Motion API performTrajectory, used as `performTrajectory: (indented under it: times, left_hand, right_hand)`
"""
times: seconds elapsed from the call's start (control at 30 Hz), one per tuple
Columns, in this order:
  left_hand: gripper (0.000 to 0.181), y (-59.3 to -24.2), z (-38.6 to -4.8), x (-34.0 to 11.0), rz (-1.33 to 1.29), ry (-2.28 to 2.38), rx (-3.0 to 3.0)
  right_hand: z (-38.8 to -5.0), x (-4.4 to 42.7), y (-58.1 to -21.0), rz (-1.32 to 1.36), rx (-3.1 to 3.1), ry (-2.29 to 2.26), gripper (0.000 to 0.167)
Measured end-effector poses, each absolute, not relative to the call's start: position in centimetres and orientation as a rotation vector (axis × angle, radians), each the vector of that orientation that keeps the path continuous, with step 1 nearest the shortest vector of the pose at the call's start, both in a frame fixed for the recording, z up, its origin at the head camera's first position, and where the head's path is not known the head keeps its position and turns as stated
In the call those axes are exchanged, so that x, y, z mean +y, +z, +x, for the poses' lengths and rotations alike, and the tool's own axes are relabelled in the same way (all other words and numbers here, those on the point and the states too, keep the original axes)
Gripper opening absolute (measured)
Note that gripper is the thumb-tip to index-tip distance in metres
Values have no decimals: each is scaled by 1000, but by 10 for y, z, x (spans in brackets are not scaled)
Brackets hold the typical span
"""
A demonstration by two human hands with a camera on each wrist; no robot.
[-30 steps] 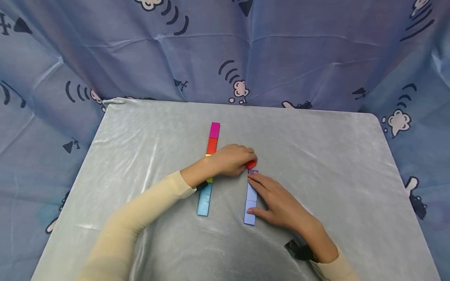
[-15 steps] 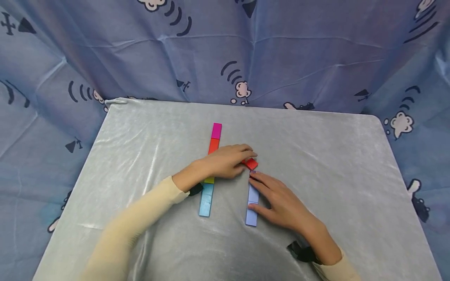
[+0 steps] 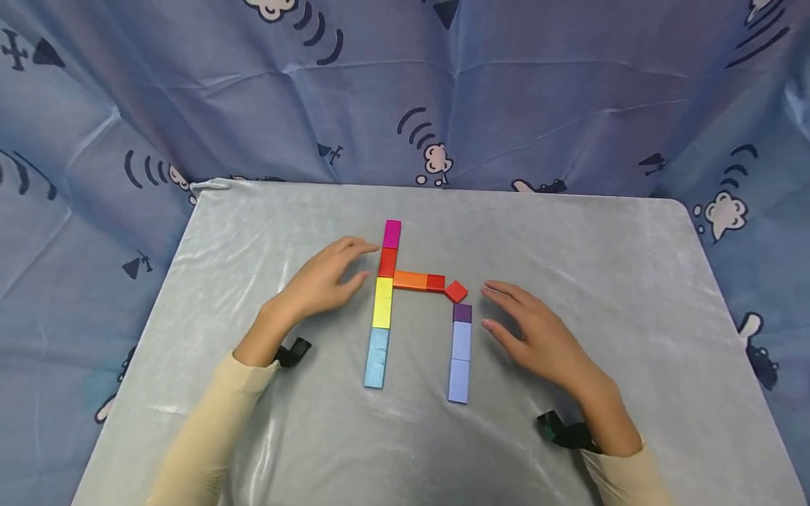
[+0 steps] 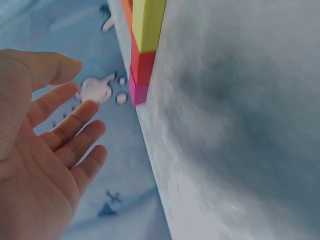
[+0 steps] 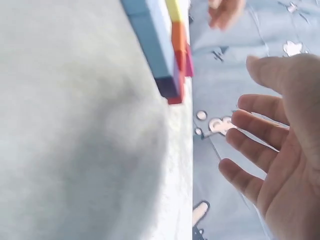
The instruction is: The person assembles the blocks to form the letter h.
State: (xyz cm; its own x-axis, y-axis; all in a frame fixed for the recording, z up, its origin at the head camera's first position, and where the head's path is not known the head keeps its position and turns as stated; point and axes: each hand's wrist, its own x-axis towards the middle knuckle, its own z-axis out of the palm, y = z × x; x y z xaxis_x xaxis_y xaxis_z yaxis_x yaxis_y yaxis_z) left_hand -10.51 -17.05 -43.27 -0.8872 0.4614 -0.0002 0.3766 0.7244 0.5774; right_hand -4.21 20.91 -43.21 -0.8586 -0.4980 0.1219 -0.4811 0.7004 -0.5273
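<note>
Coloured blocks lie in an h-like shape in the head view. Its left column has a magenta block [image 3: 392,234], a red block [image 3: 388,262], a yellow block [image 3: 382,302] and a light blue block [image 3: 376,358]. From it an orange block [image 3: 410,280] and a small red block [image 3: 435,282] run right to a red cube [image 3: 456,292], turned askew. Below the cube stand a purple block [image 3: 463,313] and two periwinkle blocks [image 3: 461,341]. My left hand [image 3: 319,277], fingers extended, holds nothing left of the column. My right hand [image 3: 534,334], also bare, hovers right of the purple block.
A silvery cloth covers the table [image 3: 607,281]. Patterned blue curtains [image 3: 538,91] surround its back and sides. Dark straps sit at both wrists, the right strap [image 3: 566,430] close above the cloth.
My left hand has let go of the red cube and moved left, uncovering the orange and small red blocks. My right hand has moved right, off the periwinkle blocks.
</note>
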Motion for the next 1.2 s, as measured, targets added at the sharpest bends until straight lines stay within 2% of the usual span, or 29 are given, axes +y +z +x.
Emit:
performTrajectory:
  times: [0.2,0.77,1.07,1.2]
  left_hand:
    - [45,-434,-94,-183,588,894,2835]
    - [73,-452,-63,-138,609,715,2839]
    - [57,-448,-50,-134,705,554,2855]
    - [56,-448,-49,-134,706,559,2848]
  right_hand:
    - [-57,210,-423,-771,2867,-977,58]
    - [-77,201,-411,-694,2853,-1042,58]
    - [-77,204,-418,-674,2858,-996,58]
    - [-77,205,-420,-670,2857,-983,59]
